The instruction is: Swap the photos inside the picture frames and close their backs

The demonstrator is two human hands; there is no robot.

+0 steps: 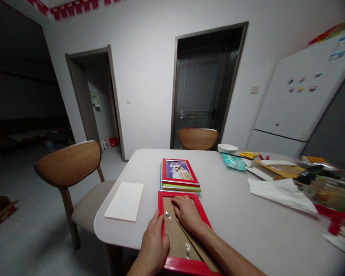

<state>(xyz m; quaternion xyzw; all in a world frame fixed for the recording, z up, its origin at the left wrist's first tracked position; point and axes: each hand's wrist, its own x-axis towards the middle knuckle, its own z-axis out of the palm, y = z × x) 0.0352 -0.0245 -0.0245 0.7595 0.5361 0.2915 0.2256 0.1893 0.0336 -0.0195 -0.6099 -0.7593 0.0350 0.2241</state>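
A red picture frame (164,199) lies face down on the white table (235,218) right in front of me, its brown backing board and stand facing up. My left hand (153,243) rests on the frame's left edge with fingers laid flat. My right hand (186,212) presses flat on the backing board near its top. Just beyond lies a stack of frames (179,175), the top one red with a photo showing. A white card (124,201) lies to the left of the frame.
Two wooden chairs stand by the table, one at the left (70,165), one at the far end (198,138). The right side holds a white bowl (227,148), a teal packet (233,161), paper sheets (281,189) and a glass container (327,191). A fridge (301,99) stands behind.
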